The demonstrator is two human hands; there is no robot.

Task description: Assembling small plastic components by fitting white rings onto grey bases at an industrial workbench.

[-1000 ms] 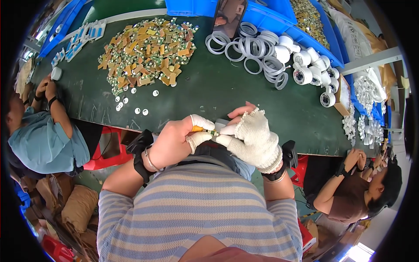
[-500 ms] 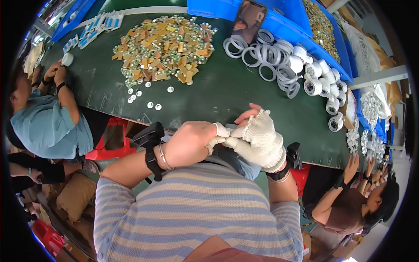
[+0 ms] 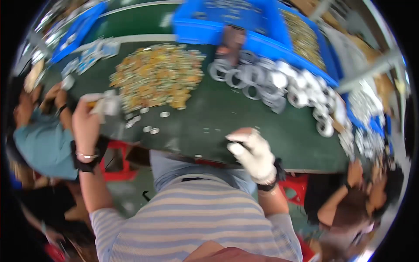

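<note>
My left hand (image 3: 88,122), bare apart from white finger covers, is over the table by the left side of a heap of small yellow and green circuit boards (image 3: 157,74). Its fingers are bent together at a blurred whitish piece (image 3: 112,103) with a bit of orange beside it; motion smears what they grip. My right hand (image 3: 255,157), in a white fingerless knit glove with a covered thumb, hovers near the table's front edge. Thumb and forefinger curl toward each other around a dark spot too small to name. Several small white discs (image 3: 164,114) lie before the heap.
Grey rings (image 3: 252,91) and white camera-like housings (image 3: 298,98) crowd the right side. Behind them stand blue bins (image 3: 185,31), a dark phone (image 3: 231,43) leaning on one. Blue-and-white packets (image 3: 94,54) lie at the back left. Co-workers sit on both sides, one in a teal shirt (image 3: 48,146).
My hands were together at the table's edge and are now apart. The left has swung far left beside the circuit-board heap; the right has lowered slightly, still curled. The view has shifted too.
</note>
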